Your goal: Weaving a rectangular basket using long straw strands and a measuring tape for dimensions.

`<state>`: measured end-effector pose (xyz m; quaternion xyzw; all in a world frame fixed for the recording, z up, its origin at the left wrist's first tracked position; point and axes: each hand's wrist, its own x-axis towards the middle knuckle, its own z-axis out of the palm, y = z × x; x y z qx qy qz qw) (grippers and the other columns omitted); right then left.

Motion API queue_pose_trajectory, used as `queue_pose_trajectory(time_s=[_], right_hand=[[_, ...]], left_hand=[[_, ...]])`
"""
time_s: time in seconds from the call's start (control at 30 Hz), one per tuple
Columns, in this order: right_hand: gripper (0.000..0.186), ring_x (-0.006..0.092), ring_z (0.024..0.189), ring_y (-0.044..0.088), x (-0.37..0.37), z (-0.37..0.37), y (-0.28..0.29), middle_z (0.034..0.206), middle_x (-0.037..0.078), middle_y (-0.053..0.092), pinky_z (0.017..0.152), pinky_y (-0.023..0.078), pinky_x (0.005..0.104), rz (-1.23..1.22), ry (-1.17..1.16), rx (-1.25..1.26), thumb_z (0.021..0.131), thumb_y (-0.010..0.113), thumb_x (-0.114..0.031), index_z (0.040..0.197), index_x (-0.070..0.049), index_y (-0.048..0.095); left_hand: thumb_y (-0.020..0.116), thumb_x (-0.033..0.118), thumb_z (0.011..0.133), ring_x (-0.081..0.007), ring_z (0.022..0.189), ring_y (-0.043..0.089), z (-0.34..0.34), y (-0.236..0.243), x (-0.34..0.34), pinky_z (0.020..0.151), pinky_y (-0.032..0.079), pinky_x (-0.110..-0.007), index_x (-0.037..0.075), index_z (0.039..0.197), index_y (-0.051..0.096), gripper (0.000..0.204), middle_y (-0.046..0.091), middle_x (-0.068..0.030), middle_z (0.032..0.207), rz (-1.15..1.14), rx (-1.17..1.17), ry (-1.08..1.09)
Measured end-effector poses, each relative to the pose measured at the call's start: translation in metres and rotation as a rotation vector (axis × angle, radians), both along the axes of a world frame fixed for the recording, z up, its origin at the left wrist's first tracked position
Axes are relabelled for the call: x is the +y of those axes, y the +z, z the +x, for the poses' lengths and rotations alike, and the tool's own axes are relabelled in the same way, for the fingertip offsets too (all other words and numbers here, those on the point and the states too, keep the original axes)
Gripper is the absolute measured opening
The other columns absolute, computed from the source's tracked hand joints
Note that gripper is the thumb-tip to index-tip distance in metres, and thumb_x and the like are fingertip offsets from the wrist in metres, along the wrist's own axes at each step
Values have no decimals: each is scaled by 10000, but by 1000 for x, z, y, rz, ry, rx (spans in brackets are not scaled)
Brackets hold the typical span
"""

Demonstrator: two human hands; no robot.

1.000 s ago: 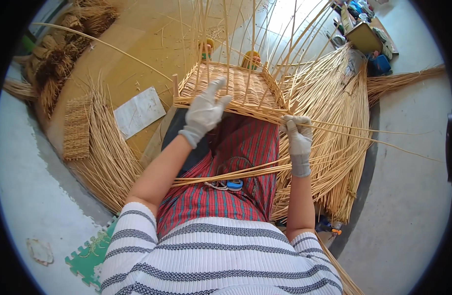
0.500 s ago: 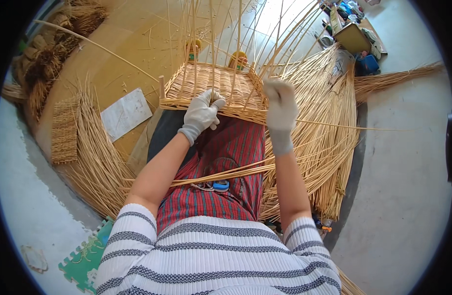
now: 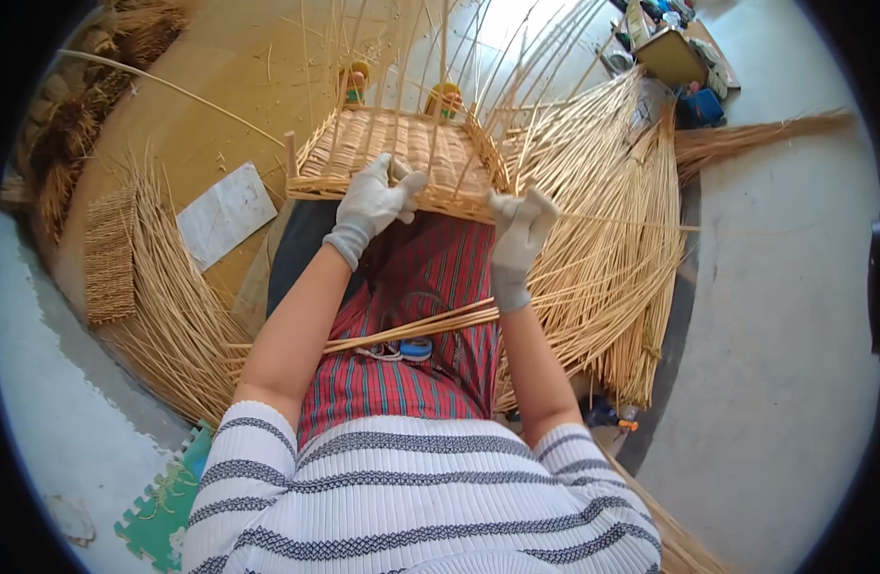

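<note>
A partly woven wicker basket (image 3: 411, 139) rests over my lap, its flat base facing up and tall stakes rising from its edges. My left hand (image 3: 368, 201), in a white knit glove, is closed on the near rim, thumb and fingers around the weave and a stake. At the near right corner my right hand (image 3: 522, 230), gloved too, has thumb and forefinger closed on a thin wicker strand. A long strand (image 3: 631, 223) runs out to the right from that hand. The fingertips partly hide the strand's other end.
A large bundle of wicker rods (image 3: 612, 258) lies to my right, another bundle (image 3: 172, 306) to my left. Several loose rods (image 3: 440, 323) cross my lap above a blue tape measure (image 3: 416, 349). A white sheet (image 3: 227, 215) lies on the yellow board (image 3: 206, 120).
My right hand, blurred and raised before, has come down to the basket's near right corner. My left hand keeps its hold on the rim. The whole view has shifted slightly.
</note>
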<state>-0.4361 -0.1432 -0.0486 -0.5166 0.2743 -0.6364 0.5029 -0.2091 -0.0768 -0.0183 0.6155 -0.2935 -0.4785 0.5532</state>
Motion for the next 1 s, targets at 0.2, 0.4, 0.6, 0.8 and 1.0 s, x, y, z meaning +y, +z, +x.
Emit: queue_pose_trajectory(time_s=[0.2, 0.4, 0.6, 0.8, 1.0], right_hand=[[150, 214, 875, 728, 15, 13, 59, 895, 109, 703, 918, 628, 411, -41, 188, 220, 1162, 509, -153, 1275, -65, 551], [158, 282, 1105, 772, -21, -54, 61, 1082, 161, 775, 932, 687, 367, 424, 75, 124, 1100, 635, -171, 1167, -31, 665], [215, 295, 1122, 767, -36, -63, 97, 1193, 185, 760, 953, 663, 368, 452, -12, 466, 1092, 647, -214, 1108, 0, 661], [599, 288, 1454, 527, -119, 99, 128, 1609, 217, 476, 1185, 463, 360, -365, -82, 866, 1041, 658, -139, 1615, -150, 487], [763, 255, 1215, 632, -80, 30, 72, 1430, 174, 590, 1098, 528, 379, -175, 55, 234, 1037, 628, -54, 1687, -105, 231]], left_hand=[[838, 357, 967, -180, 574, 715, -8, 18, -1, 491, 602, -307, 32, 947, 586, 412, 690, -83, 796, 192, -90, 119], [590, 297, 1129, -225, 622, 755, -14, 24, 1, 505, 584, -330, 42, 1279, 624, 298, 733, -73, 943, -421, -499, 310], [598, 166, 1077, -192, 618, 750, -59, 17, -35, 557, 588, -313, 34, 1170, 641, 166, 747, -73, 843, 145, -180, -318], [562, 393, 1116, -200, 527, 702, -65, 23, -42, 426, 566, -318, -20, 1232, 694, 449, 763, -144, 951, 187, -16, -160], [658, 334, 1074, -180, 536, 698, -58, 25, -52, 434, 576, -319, -11, 1202, 692, 370, 736, -116, 894, 245, -16, -148]])
